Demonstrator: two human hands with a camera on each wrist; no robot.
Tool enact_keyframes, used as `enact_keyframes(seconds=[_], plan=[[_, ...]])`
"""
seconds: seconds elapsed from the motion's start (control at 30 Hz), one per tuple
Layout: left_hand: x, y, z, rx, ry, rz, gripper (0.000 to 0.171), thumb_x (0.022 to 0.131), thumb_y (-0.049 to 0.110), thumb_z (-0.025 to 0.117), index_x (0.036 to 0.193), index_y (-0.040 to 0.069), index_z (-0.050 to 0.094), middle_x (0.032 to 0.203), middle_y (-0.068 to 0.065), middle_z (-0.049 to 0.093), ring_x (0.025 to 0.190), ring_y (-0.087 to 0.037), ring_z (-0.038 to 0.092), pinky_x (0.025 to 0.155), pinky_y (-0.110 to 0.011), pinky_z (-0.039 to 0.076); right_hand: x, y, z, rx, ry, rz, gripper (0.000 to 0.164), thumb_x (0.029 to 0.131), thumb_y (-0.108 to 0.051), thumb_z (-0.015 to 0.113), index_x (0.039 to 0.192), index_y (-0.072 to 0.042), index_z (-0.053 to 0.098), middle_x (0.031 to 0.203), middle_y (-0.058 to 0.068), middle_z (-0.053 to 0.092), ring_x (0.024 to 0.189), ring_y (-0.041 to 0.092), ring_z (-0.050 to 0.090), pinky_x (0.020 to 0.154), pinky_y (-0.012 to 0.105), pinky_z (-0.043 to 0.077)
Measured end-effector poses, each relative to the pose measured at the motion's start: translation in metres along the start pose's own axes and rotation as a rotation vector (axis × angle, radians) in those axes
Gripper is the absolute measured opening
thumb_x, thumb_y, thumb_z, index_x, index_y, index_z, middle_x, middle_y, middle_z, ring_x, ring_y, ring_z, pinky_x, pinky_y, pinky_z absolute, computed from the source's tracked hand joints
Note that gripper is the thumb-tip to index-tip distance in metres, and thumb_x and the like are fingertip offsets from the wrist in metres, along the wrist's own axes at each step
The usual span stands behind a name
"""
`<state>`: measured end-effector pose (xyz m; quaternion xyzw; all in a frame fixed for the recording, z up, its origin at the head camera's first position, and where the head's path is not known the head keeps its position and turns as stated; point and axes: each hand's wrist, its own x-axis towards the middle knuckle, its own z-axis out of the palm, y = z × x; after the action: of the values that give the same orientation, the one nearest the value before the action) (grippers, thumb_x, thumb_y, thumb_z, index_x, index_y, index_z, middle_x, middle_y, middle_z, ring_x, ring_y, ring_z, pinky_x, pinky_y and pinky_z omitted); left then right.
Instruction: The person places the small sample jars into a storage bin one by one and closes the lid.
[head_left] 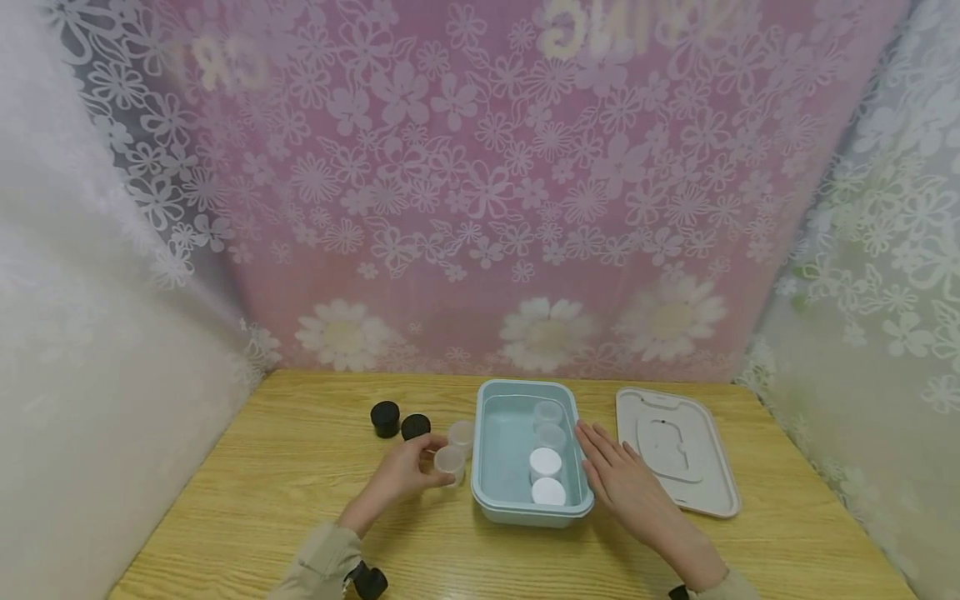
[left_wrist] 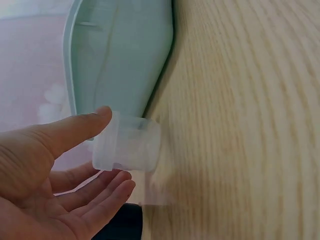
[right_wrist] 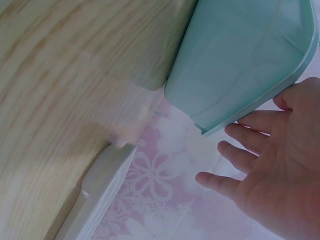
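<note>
Pinching the near clear cup [head_left: 450, 459], left hand [head_left: 405, 469] should squeeze lightly, lift level; straight-fingered right hand [head_left: 624, 482] should just brace the tub [head_left: 525, 516].

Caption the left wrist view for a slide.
Left hand around a translucent plastic cup, beside a pale blue-green tub on a wood-grain table.

Head view: left hand [head_left: 403, 468] covers part of one black jar [head_left: 416, 426]; front clear cup [head_left: 450, 459] hides part of rear clear cup [head_left: 461, 432]. Front wall of blue box [head_left: 525, 516] blocks nearest white-topped jar's [head_left: 548, 492] base. Backdrop lettering [head_left: 564, 30] blurred. Left wrist: box clipped at top; dark item [left_wrist: 122, 225] cut off at bottom, can't identify. Right wrist: right hand [right_wrist: 275, 155] exits right edge, pale lid [right_wrist: 97, 195] exits bottom.
</note>
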<state>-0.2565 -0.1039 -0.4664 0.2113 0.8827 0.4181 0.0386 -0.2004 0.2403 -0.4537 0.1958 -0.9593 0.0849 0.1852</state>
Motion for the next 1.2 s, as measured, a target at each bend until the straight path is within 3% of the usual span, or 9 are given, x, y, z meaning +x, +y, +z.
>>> enact_keyframes(seconds=[0.27,0.4,0.67,0.87,1.03,1.2], plan=[[-0.001,0.001,0.003,-0.043,0.014,-0.011,0.048,0.076,0.025,0.076,0.117,0.010,0.056,0.108,-0.007,0.062,0.097,-0.023,0.061,0.074,-0.032,0.053,0.000,0.000,0.001,0.013,0.002,0.003,0.049,0.097,-0.027,0.046,0.143,-0.013,0.035,0.145,0.004,0.038,0.132,0.026,0.035,0.101,0.056,0.033],[-0.002,0.006,-0.004,-0.073,0.035,0.000,0.048,0.078,0.026,0.074,0.119,0.010,0.056,0.111,-0.005,0.060,0.099,-0.023,0.060,0.076,-0.030,0.054,-0.001,0.000,0.001,0.012,0.002,0.001,0.050,0.097,-0.027,0.047,0.143,-0.014,0.035,0.145,0.004,0.038,0.132,0.027,0.035,0.100,0.057,0.034],[0.002,0.019,-0.020,-0.044,0.074,0.062,0.045,0.077,0.027,0.075,0.118,0.015,0.058,0.107,-0.003,0.062,0.094,-0.018,0.061,0.074,-0.026,0.054,0.000,0.001,0.001,0.012,-0.031,0.016,0.050,0.098,-0.029,0.044,0.144,-0.016,0.031,0.146,0.002,0.035,0.134,0.026,0.032,0.103,0.056,0.031],[0.008,0.035,-0.030,-0.062,0.086,0.079,0.049,0.077,0.025,0.075,0.121,0.016,0.057,0.109,-0.004,0.062,0.095,-0.020,0.062,0.073,-0.025,0.055,0.000,0.001,0.001,0.001,-0.013,0.006,0.051,0.097,-0.027,0.046,0.144,-0.014,0.033,0.146,0.003,0.036,0.133,0.026,0.034,0.102,0.056,0.033],[0.014,0.053,-0.033,-0.101,0.056,0.086,0.051,0.078,0.026,0.075,0.124,0.018,0.054,0.114,-0.002,0.060,0.097,-0.019,0.062,0.077,-0.027,0.055,0.000,0.001,0.001,0.001,-0.011,0.004,0.050,0.096,-0.027,0.047,0.143,-0.013,0.034,0.146,0.003,0.036,0.133,0.026,0.034,0.102,0.056,0.033],[0.024,0.066,-0.027,-0.132,-0.022,0.111,0.051,0.078,0.029,0.074,0.124,0.020,0.054,0.115,-0.001,0.058,0.101,-0.022,0.060,0.078,-0.026,0.054,0.000,0.000,0.000,0.005,-0.002,0.000,0.051,0.096,-0.026,0.049,0.143,-0.012,0.035,0.145,0.004,0.038,0.132,0.026,0.035,0.101,0.056,0.034]])
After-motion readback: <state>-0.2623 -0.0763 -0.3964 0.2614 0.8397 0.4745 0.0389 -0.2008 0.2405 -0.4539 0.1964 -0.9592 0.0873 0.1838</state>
